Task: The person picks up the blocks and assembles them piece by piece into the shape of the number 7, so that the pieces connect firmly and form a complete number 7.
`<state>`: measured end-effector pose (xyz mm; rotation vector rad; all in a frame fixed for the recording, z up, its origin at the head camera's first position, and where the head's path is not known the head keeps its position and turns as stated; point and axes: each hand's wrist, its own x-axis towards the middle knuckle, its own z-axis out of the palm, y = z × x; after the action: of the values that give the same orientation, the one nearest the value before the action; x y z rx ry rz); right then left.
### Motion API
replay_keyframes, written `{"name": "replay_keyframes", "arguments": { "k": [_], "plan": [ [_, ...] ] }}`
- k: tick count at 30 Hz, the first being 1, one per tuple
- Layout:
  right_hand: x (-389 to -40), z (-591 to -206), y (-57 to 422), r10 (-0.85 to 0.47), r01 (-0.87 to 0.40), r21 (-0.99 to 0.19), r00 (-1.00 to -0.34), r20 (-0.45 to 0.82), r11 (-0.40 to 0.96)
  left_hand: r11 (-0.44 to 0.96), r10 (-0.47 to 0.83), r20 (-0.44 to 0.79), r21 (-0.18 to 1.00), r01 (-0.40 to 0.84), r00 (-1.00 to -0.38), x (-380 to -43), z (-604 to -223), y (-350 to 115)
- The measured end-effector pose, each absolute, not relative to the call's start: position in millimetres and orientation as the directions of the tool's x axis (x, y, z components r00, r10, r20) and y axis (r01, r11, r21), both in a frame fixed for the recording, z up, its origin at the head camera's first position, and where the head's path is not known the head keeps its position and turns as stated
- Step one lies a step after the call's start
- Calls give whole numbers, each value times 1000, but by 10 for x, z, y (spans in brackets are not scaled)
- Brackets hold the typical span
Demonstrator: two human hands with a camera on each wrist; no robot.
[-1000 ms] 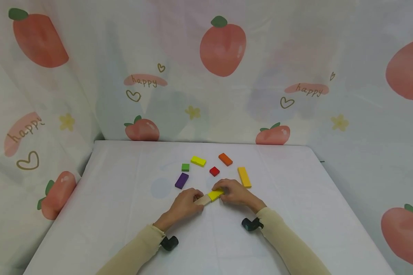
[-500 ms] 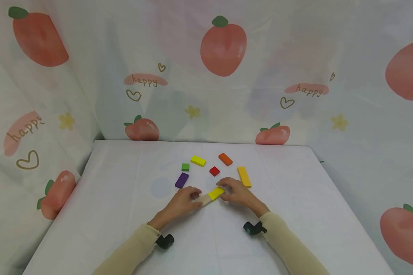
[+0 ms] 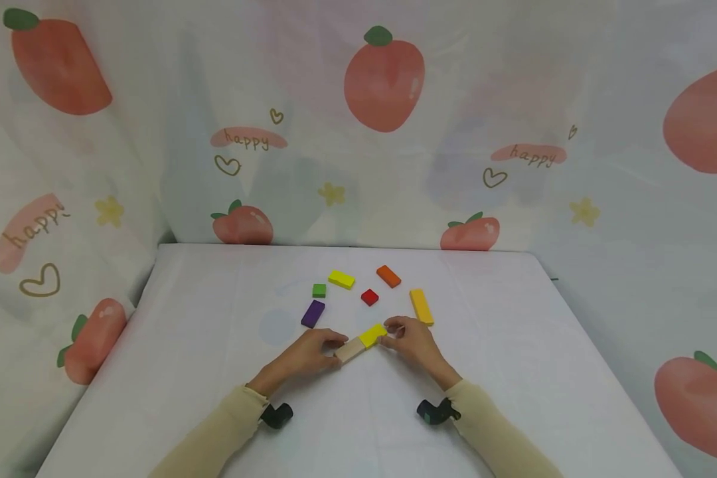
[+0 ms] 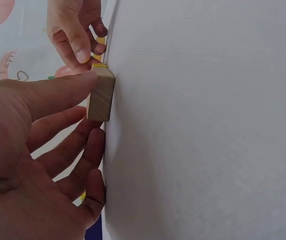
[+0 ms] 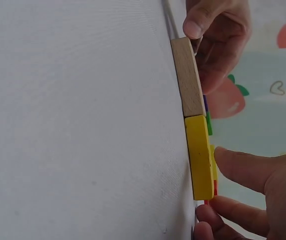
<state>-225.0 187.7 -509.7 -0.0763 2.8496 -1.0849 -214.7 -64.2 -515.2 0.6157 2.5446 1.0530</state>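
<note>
One wood block (image 3: 350, 350) butts a yellow block (image 3: 372, 335), eight-to-two o'clock: wood at three from my left hand (image 3: 306, 353), yellow at nine from my right hand (image 3: 416, 343), fingers parted on both.

The left hand (image 3: 307, 353) and right hand (image 3: 417, 343) have drawn back, baring more of the plain wooden oblong block (image 3: 350, 350) and the bright yellow oblong block (image 3: 372, 336).
</note>
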Motion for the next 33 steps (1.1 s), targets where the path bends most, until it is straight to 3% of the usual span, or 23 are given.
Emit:
{"name": "replay_keyframes", "arguments": {
  "k": [16,33],
  "plan": [
    [-2322,-5138,1844,-90,-21,-664,-993,-70,748,635,512,-130,723,273,-849,-2150,-5161,-606],
    [-2401,-5135,1820,-105,1,-647,-987,-125,762,704,502,-155,644,299,-851,-2172,-5180,-448]
  ]
}}
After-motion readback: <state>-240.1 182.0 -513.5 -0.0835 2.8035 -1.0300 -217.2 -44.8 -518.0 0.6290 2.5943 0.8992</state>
